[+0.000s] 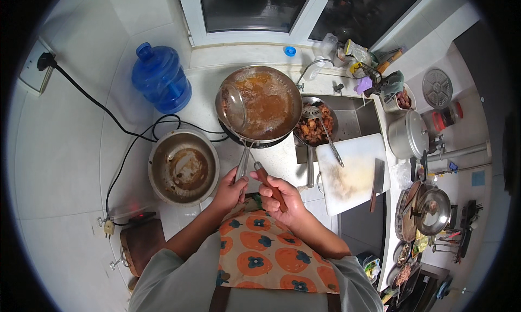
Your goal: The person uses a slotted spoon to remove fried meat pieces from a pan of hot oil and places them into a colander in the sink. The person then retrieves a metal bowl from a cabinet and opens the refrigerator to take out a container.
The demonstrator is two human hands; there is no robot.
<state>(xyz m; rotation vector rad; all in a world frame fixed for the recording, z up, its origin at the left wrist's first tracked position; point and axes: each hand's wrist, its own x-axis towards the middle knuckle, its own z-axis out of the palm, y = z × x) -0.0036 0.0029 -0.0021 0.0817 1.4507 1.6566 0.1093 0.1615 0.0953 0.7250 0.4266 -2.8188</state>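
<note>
A wide wok (264,137) full of bubbling brown liquid stands on a dark round burner before me. My left hand (232,193) grips its metal handle (242,165). In my right hand (287,200) is a wooden handle (270,187) with a metal ferrule; its thin shank runs up to the wok's rim. A round, see-through mesh strainer (234,106) lies at the liquid's left side and seems to belong to that handle, though the join is hard to see. Left of my hands sits a metal basin (156,177) with brown residue inside.
Over the sink (348,122) rests a pan of browned chunks (313,130) with a slotted ladle (325,128). A white cutting board (350,161) bears a cleaver (377,177). A blue water jug (160,80) and a black cord (97,100) are at left.
</note>
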